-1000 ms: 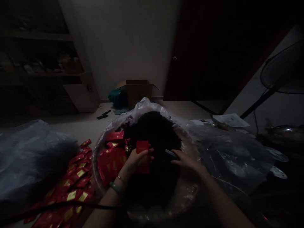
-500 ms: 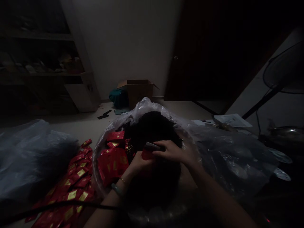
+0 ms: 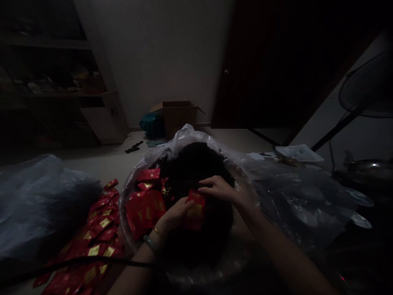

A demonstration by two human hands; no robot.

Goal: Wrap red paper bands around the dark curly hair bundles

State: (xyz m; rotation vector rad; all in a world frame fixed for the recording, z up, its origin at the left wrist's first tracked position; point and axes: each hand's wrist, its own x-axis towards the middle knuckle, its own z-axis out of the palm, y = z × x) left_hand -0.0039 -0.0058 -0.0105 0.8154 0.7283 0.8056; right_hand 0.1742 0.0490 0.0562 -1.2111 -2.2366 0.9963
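Open cardboard box [image 3: 179, 119], dark door [image 3: 260, 69], fan [image 3: 365, 90]

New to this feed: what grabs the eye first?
The bright red packet at center, held by the left hand, with the right hand's fingers at its top edge. Behind and below it, a big black heap fills much of a plastic-lined round container. Left of that, a pile of red-and-gold packets glows against the dim room.

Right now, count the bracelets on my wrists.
2, both on the wrist of your left hand, which holds a red rectangular packet: a thin gold bracelet, then a thicker green bangle farther up. Dimness may hide others.
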